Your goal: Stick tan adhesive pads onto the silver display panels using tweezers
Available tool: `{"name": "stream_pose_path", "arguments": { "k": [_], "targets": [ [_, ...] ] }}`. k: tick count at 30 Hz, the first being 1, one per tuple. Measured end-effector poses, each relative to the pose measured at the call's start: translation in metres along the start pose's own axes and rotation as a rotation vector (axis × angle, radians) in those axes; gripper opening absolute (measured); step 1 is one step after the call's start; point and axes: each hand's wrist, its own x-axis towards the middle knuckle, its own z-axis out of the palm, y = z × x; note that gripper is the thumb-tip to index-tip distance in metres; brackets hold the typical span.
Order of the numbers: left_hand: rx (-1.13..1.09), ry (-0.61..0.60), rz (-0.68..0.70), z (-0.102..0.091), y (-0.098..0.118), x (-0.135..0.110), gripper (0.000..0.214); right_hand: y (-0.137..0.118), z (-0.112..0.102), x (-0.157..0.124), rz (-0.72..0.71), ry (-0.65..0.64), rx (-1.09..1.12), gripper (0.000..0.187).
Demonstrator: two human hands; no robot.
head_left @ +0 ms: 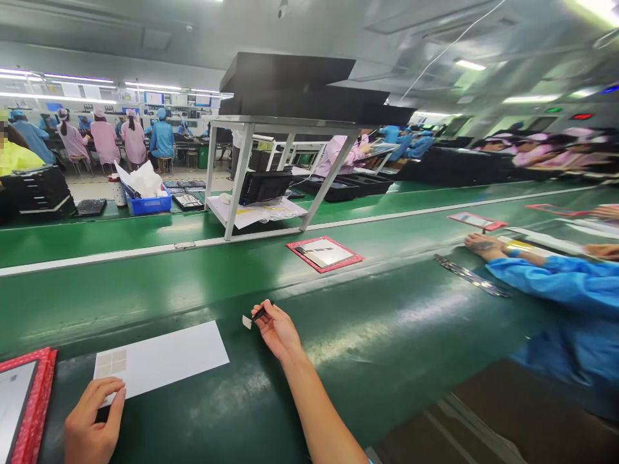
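Note:
My right hand is raised over the green work surface, closed round a slim black tool, perhaps tweezers or a pen-like picker. A small pale sticker hangs at the tool's tip. To the left lies a long white backing sheet with several beige square stickers at its left end. My left hand holds the sheet's near left corner, thumb and fingers bent together there. Just beyond my right hand, a flat panel on red bubble wrap lies on the belt.
Red-wrapped panels are stacked at the left edge. A co-worker's blue sleeve reaches in from the right, near thin metallic strips. A white metal stand carries black trays; a blue bin stands behind.

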Motion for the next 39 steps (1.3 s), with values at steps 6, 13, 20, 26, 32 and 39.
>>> {"name": "stream_pose_path", "arguments": {
  "k": [6, 13, 20, 26, 32, 39],
  "targets": [
    [0.014, -0.004, -0.009, -0.002, -0.002, -0.001, 0.015, -0.015, -0.017, 0.007, -0.021, 0.021, 0.016, 0.026],
    [0.029, 0.004, 0.004, -0.003, -0.003, 0.0, 0.014, -0.019, -0.02, 0.009, -0.02, 0.0, 0.02, 0.023],
    [0.052, -0.001, 0.061, -0.006, 0.005, 0.005, 0.012, -0.028, -0.029, 0.01, -0.028, 0.011, 0.027, 0.021],
    [0.07, -0.002, 0.109, -0.009, 0.001, 0.007, 0.01, -0.04, -0.039, 0.013, -0.042, 0.028, 0.05, 0.021],
    [0.048, -0.034, 0.01, 0.0, 0.029, 0.02, 0.018, -0.066, -0.061, 0.027, -0.063, 0.085, 0.069, 0.025],
    [-0.225, -0.303, 0.046, 0.069, 0.152, 0.1, 0.017, -0.093, -0.084, 0.036, -0.168, 0.158, 0.162, 0.021]
  ]
}}
